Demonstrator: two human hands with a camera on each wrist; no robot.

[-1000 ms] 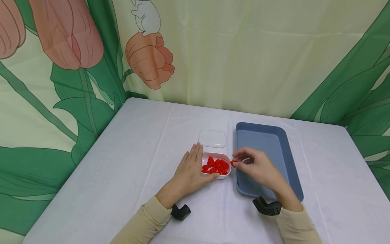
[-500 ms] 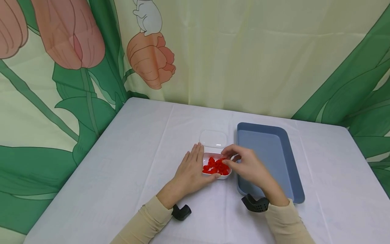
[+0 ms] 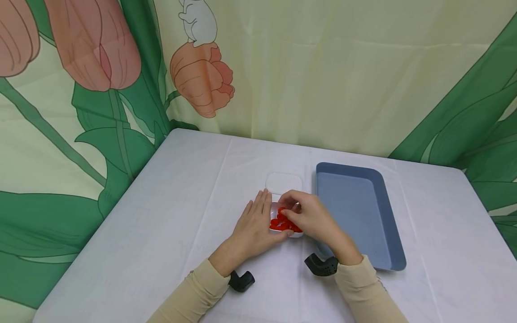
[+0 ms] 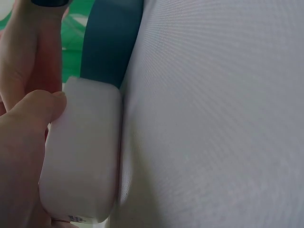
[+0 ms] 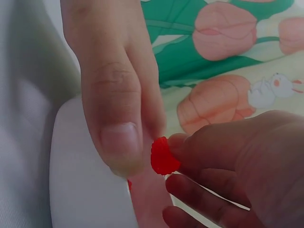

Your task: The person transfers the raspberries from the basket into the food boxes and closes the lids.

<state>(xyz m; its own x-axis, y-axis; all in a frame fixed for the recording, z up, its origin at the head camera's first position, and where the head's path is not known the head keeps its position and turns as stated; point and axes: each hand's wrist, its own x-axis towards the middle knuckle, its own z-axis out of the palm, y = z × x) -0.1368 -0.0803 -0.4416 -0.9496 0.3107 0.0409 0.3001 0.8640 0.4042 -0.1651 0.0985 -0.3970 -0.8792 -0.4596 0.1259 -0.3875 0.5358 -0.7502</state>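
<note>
A small white container (image 3: 298, 235) with rounded corners stands on the table, holding several small red pieces (image 3: 287, 224). My left hand (image 3: 253, 224) lies along its left end with the fingers straight. The left thumb touches the container's near wall (image 4: 83, 147) in the left wrist view. Over the container's opening, my right hand (image 3: 308, 217) pinches one small, rounded, bumpy-edged red piece (image 5: 164, 156) between thumb and finger. Right-hand fingers hide part of the contents in the head view.
A clear, rounded lid (image 3: 284, 182) lies just behind the container. To the right is a blue-grey tray (image 3: 387, 215) with raised sides. A curtain (image 3: 323, 80) printed with flowers and a rabbit hangs behind the white-covered table (image 3: 173, 193).
My right hand has moved left from the tray's edge to over the container, with a red piece in its fingers. The left hand has stayed in place against the container.
</note>
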